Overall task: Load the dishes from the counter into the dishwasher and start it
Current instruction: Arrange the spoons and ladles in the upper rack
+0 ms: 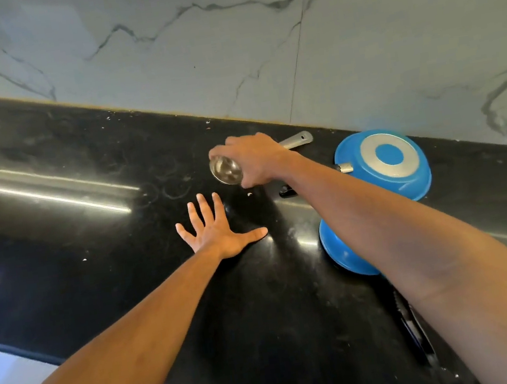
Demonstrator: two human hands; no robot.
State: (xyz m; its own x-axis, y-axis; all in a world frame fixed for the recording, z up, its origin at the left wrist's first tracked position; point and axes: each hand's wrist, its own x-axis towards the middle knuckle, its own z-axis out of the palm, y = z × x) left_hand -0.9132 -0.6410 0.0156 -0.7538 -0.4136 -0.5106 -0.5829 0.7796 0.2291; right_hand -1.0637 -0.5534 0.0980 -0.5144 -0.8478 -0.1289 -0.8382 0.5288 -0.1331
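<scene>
Both forearms reach over the black counter (71, 238), left hand (219, 234) flat and relaxed, right hand (257, 158) at its 12 o'clock gripping a steel cup (226, 172) from above, so pickup stage I'd guess, next up lifting it clear toward the unseen dishwasher.

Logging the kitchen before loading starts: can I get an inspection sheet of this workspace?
Surface: black counter, glossy, with ring marks and crumbs.
Job's things: steel cup; metal handle beyond it, join unclear; upturned blue pan; second blue pan, partly hidden.
Clutter: small black item.
Grips: left hand flat on counter; right hand holds the cup from above.
Cables: nothing seen.
Surroundings: marble wall.
</scene>
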